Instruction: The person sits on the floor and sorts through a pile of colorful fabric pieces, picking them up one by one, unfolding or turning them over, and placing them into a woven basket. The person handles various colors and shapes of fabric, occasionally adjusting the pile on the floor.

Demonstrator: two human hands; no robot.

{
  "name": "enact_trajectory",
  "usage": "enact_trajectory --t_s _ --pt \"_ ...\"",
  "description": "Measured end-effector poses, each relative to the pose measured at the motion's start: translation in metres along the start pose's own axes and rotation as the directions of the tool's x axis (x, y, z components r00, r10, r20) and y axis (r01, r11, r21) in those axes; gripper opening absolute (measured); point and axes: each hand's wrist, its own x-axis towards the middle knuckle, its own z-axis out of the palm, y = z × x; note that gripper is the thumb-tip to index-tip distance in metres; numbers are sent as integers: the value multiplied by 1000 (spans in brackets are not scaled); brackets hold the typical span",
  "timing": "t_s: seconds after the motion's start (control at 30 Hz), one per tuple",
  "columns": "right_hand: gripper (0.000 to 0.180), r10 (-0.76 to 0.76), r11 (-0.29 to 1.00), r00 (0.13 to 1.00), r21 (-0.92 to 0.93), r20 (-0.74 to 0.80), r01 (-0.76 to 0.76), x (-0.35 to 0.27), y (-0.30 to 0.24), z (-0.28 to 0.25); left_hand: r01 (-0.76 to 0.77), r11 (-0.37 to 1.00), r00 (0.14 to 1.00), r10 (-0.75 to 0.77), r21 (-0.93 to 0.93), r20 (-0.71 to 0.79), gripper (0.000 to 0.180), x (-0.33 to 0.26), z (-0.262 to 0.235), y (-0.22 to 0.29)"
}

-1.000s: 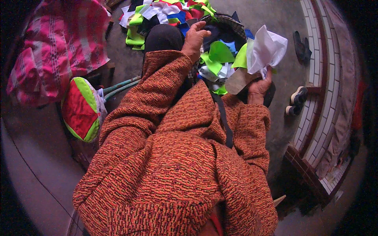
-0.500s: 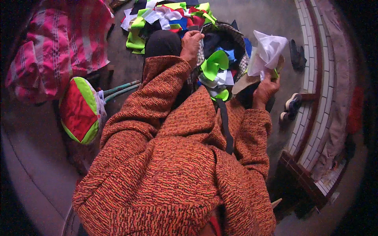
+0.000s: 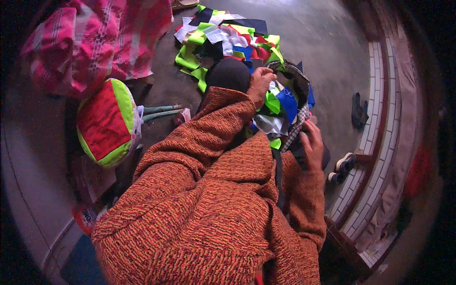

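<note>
A checked cloth bag (image 3: 301, 85) lies open between my knees, filled with fabric scraps: a green scrap (image 3: 272, 102), a blue scrap (image 3: 288, 102) and a shiny whitish scrap (image 3: 271, 124). My left hand (image 3: 261, 84) is closed at the bag's left rim, its fingertips pinched together there. By the right rim, my right hand (image 3: 312, 145) has its fingers bent and apart, with no scrap in it; the fingertips reach the bag's edge. Beyond my dark-covered left knee (image 3: 229, 75) spreads a heap of green, white, red, blue and black scraps (image 3: 228, 35) on the floor.
To the left stands a stool with green legs (image 3: 161, 109) and a red-and-green patchwork cover (image 3: 105, 122). Pink checked cloth (image 3: 95, 42) hangs at the upper left. Dark sandals (image 3: 359, 110) and shoes (image 3: 342, 167) rest near a white-tiled step (image 3: 373, 99) on the right.
My right hand has let go of the white cloth and beige piece and moved down to the bag's right edge. More scraps show in the bag. The whole view has shifted.
</note>
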Motion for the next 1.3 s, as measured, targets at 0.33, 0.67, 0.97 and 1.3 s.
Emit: enact_trajectory --t_s 0.33,0.67,0.97,1.3 --pt "54 107 912 982 -378 -156 -160 -131 31 -25 17 980 942 50 -196 332 21 -29 5 68" --pt "53 266 882 902 -293 -340 -370 -115 29 5 -219 937 964 165 -271 -208 20 83 -120 102" --pt "54 274 839 905 -379 -326 -391 -119 36 -4 338 934 862 -257 117 -438 32 167 -200 -1" --pt "56 315 816 862 -350 -396 -459 -118 41 -11 350 822 847 -73 450 -526 110 273 -200 -103"
